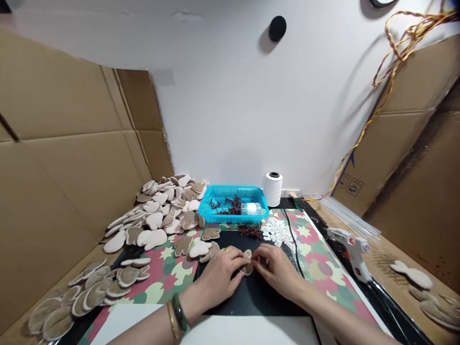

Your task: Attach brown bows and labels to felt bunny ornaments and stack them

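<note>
A small tan felt cutout with a rounded body and a narrow upper lobe [247,269] is held over the black mat [233,302]. My left hand [224,268] grips its left side between thumb and fingers; a ring and bracelets show on that arm. My right hand [275,268] has its fingertips pinched together at the cutout's right edge. Whatever small thing may be between those fingertips is too small to make out. Close to my left hand, a white cutout [200,248] and tan cutouts [183,245] lie on the mat's left edge.
Behind my hands stand a blue basket [233,219] and a white thread spool [273,189]. Brown twiggy bits [250,231] and white snowflakes [278,232] lie before them. Cutouts pile up [154,220] at left. A glue gun [354,254] with its cable sits at right. Cardboard walls [72,167] flank the table.
</note>
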Demonstrator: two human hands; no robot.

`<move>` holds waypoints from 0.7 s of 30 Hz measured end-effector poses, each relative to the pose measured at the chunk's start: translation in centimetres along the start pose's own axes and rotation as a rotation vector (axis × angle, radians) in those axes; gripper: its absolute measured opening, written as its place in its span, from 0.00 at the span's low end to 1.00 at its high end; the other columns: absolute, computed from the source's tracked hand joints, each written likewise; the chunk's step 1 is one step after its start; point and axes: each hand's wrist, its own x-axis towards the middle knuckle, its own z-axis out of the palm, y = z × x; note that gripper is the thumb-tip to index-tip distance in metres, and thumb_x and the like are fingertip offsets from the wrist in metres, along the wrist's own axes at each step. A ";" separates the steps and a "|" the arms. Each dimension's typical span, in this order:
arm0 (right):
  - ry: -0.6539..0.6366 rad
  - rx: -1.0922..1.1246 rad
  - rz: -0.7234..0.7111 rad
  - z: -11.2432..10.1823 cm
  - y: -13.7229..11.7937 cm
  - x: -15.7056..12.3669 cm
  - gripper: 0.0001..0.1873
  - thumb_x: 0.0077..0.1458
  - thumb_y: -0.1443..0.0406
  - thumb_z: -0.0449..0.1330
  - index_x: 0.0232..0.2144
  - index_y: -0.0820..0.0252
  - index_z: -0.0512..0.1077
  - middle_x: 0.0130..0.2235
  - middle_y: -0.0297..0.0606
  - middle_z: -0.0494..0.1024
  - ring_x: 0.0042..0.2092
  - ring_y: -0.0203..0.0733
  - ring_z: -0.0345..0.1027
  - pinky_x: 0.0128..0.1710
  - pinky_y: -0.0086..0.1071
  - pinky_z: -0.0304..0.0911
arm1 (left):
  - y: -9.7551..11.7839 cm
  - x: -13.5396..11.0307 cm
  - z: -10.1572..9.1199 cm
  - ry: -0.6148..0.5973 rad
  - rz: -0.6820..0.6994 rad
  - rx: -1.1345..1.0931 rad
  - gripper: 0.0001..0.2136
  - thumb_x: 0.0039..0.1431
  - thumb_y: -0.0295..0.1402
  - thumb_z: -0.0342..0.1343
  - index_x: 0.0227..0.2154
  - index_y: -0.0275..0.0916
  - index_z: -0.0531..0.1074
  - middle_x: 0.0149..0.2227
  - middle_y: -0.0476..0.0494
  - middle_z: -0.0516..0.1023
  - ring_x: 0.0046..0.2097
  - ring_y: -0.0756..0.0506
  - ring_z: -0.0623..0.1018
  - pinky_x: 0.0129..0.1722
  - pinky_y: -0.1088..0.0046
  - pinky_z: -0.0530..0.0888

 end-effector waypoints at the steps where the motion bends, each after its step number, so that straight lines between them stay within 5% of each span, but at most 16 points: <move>1: 0.024 -0.060 -0.061 -0.5 0.5 0.1 0.09 0.58 0.73 0.59 0.33 0.58 0.79 0.35 0.39 0.79 0.36 0.42 0.73 0.37 0.33 0.67 | -0.5 0.4 -0.3 -0.015 0.056 0.006 0.15 0.60 0.20 0.54 0.43 0.43 0.78 0.46 0.44 0.80 0.50 0.41 0.76 0.52 0.61 0.71; 4: 0.031 -0.115 -0.181 -0.6 2.4 0.4 0.11 0.57 0.75 0.60 0.36 0.57 0.80 0.40 0.40 0.79 0.43 0.44 0.73 0.43 0.35 0.69 | -1.6 1.4 -1.2 -0.035 0.149 0.055 0.19 0.54 0.17 0.54 0.44 0.43 0.78 0.47 0.43 0.79 0.53 0.39 0.74 0.55 0.57 0.68; 8: 0.059 -0.118 -0.255 0.5 3.8 0.3 0.10 0.61 0.73 0.60 0.34 0.57 0.80 0.40 0.41 0.78 0.42 0.44 0.72 0.42 0.35 0.69 | -1.9 1.5 -0.7 0.020 0.095 0.122 0.06 0.60 0.26 0.57 0.37 0.41 0.78 0.41 0.41 0.76 0.45 0.40 0.74 0.45 0.60 0.70; 15: 0.068 -0.130 -0.300 1.2 3.6 -0.1 0.13 0.65 0.72 0.56 0.43 0.55 0.79 0.42 0.42 0.77 0.43 0.44 0.71 0.41 0.35 0.68 | -2.3 0.9 1.0 0.083 0.034 -0.009 0.01 0.64 0.29 0.60 0.37 0.40 0.76 0.40 0.44 0.76 0.41 0.43 0.76 0.41 0.65 0.72; 21: 0.020 -0.119 -0.281 1.0 3.3 0.0 0.12 0.67 0.70 0.56 0.41 0.55 0.80 0.41 0.42 0.77 0.42 0.44 0.70 0.42 0.36 0.68 | -2.3 0.7 0.7 0.065 0.013 -0.030 0.05 0.66 0.28 0.57 0.40 0.41 0.77 0.41 0.43 0.77 0.43 0.42 0.76 0.42 0.65 0.72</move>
